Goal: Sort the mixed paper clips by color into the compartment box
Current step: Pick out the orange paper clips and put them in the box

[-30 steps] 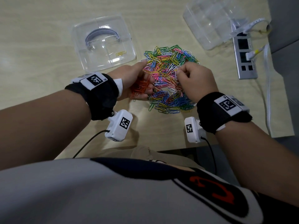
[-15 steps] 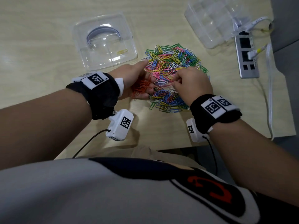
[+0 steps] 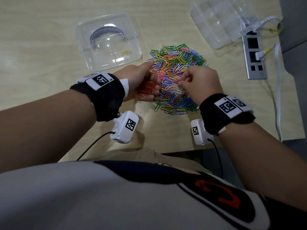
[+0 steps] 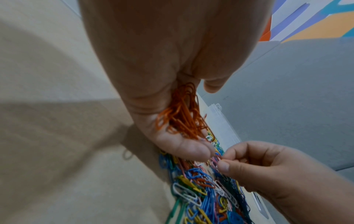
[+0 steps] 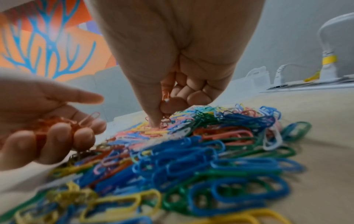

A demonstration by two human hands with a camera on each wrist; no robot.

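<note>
A heap of mixed coloured paper clips (image 3: 177, 70) lies mid-table. My left hand (image 3: 152, 80) sits cupped at its left edge, fingers curled round a bunch of orange clips (image 4: 182, 118), thumb stretched out. My right hand (image 3: 181, 83) is over the heap's near middle, its thumb and forefinger pinching a clip (image 4: 215, 162) just beside the left fingertips. An orange clip (image 5: 165, 94) shows inside the right hand's curled fingers. The clear compartment box (image 3: 219, 22) stands at the far right, with no clips visible in it.
A clear case with a handle (image 3: 108, 42) lies far left of the heap, with one yellow clip (image 3: 126, 51) in it. A grey power strip (image 3: 254, 55) and white cables (image 3: 279, 97) run along the right edge. The table's near edge is just below my wrists.
My right hand has shifted left across the heap, towards the left hand, and its wrist has come nearer to me. The left hand has stayed put with its orange clips.
</note>
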